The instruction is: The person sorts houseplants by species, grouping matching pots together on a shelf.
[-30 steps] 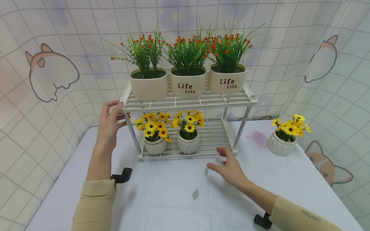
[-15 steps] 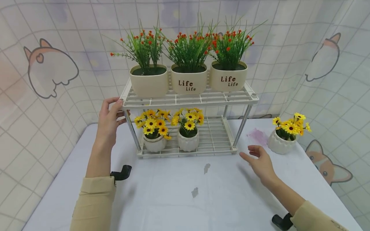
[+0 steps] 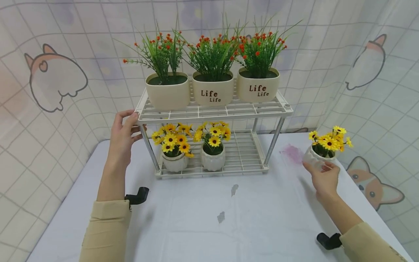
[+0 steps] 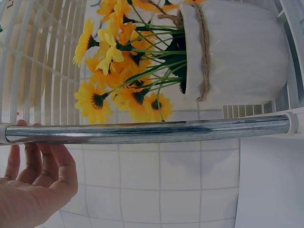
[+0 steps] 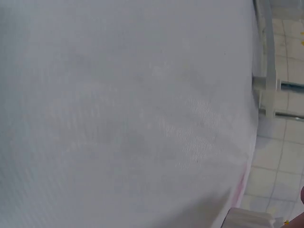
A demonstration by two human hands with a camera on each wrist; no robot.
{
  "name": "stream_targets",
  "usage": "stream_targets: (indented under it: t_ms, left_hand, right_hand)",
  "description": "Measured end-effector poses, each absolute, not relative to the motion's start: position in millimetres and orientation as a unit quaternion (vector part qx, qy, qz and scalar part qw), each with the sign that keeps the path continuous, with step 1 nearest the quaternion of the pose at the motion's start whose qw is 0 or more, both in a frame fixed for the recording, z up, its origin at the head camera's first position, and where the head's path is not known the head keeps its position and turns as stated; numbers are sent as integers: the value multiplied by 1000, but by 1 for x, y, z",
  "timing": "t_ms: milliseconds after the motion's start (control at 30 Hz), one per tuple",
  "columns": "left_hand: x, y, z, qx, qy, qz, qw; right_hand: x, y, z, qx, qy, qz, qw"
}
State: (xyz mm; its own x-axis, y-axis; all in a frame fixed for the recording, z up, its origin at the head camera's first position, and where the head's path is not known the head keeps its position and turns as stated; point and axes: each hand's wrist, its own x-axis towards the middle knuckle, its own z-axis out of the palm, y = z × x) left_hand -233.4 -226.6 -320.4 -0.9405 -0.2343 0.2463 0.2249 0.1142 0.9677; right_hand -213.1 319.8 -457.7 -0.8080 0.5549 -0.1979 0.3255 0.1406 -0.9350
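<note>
My left hand (image 3: 122, 136) grips the upper left front corner of a white two-tier rack (image 3: 209, 117). Its thumb lies near the corner, and in the left wrist view the fingers (image 4: 61, 161) reach behind the metal post (image 4: 156, 133). Over at the right, my right hand (image 3: 327, 180) has thumb and fingers about the front of a small white flowerpot (image 3: 312, 157) with yellow artificial flowers (image 3: 328, 142); its lower part is hidden by the hand. The right wrist view catches only a bit of this white pot (image 5: 247, 219) at its bottom edge.
Three cream planters with red-flowered grass, one a plain-fronted planter (image 3: 168, 92), line the upper shelf. Below stand two white pots of yellow flowers, the left pot (image 3: 175, 163) and the right pot (image 3: 213, 160). A white cloth (image 3: 183, 218) covers the table; a patterned curtain (image 3: 108, 32) hangs behind.
My right hand has moved right, from before the rack's lower shelf to the separate flowerpot, and its fingers have come round the pot's front. The left hand stays at the rack corner.
</note>
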Motion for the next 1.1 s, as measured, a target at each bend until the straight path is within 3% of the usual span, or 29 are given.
stream_targets:
  t_ms: [767, 1100]
  left_hand:
    - [-235, -227, -323, 1, -721, -670, 177]
    - [-233, -227, -321, -5, -716, -676, 175]
  right_hand:
    - [-262, 343, -474, -351, -683, 623, 148]
    - [-268, 340, -473, -371, -676, 613, 171]
